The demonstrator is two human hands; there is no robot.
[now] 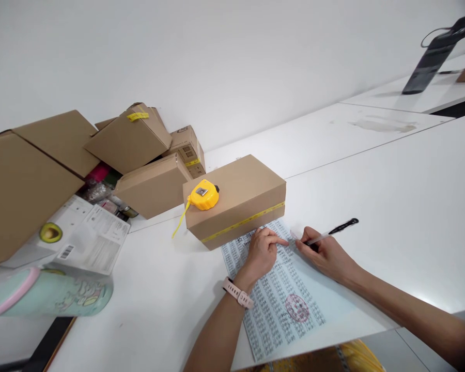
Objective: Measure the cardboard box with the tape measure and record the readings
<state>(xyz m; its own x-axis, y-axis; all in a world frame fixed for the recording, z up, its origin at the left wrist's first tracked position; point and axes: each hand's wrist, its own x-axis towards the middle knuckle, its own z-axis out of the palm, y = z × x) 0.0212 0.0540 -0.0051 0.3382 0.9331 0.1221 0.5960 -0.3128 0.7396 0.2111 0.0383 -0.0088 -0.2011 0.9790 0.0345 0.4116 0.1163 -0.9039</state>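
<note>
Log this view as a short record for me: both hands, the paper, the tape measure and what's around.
Left hand: on the printed sheet, index finger extended toward the right hand
Left wrist: pink band
Right hand: holding a pen, black cap end up
Pen tip: too small to make out
Sheet: pale blue, rows of characters, round red stamp
Tape measure: yellow, on top of a cardboard box, blade hanging past its edge
Left side: more boxes, mint bottle
Far right: dark bottle

Bright, with glare on tabletop (418,232)
</note>
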